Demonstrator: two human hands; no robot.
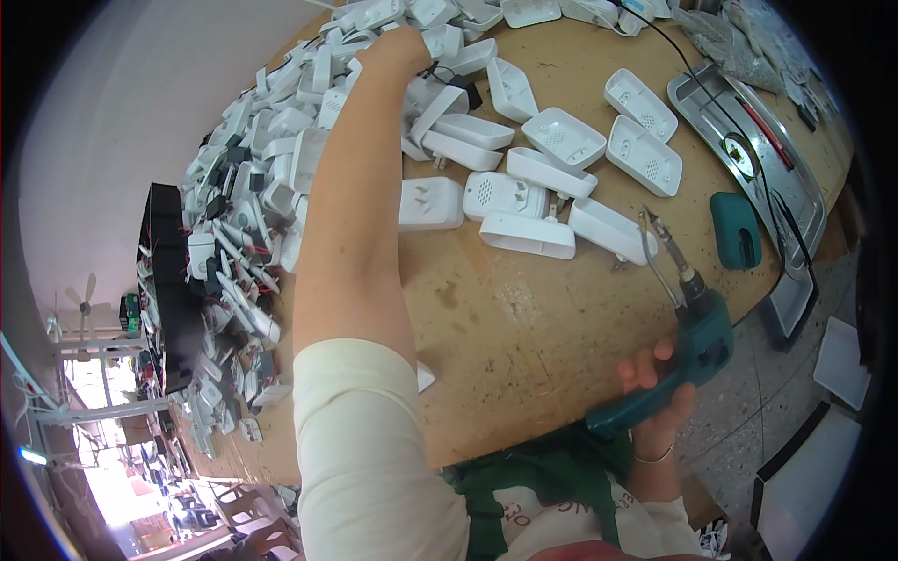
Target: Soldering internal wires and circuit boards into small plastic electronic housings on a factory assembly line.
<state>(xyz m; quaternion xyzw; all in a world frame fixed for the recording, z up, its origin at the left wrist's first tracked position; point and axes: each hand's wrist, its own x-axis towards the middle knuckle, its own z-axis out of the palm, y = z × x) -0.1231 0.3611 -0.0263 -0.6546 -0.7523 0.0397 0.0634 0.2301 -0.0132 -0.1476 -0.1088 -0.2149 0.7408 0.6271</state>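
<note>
I have two grips in view and one teal soldering gun (708, 335). My right grip (668, 417) is closed around its handle, so the gun lies within my fingers, with its single metal tip (658, 224) pointing away from me, up across the table (505, 346). My left grip (398, 54) is stretched out to the far side, at a heap of white housings (304, 112) too tangled to count; my fingertips are hidden there, and I cannot tell whether they pinch anything. One black part (472, 91) sits just right of that grip.

Apart from the heap, between my left forearm and the gun, I count nine white housings (564, 138), two of them with plug pins up. The nearest to the gun lies beside its tip; touching or not, I cannot tell. Beyond them to the right are one metal tray (786, 192), one red stick (767, 136) in it, and one teal piece (734, 229) beside it.
</note>
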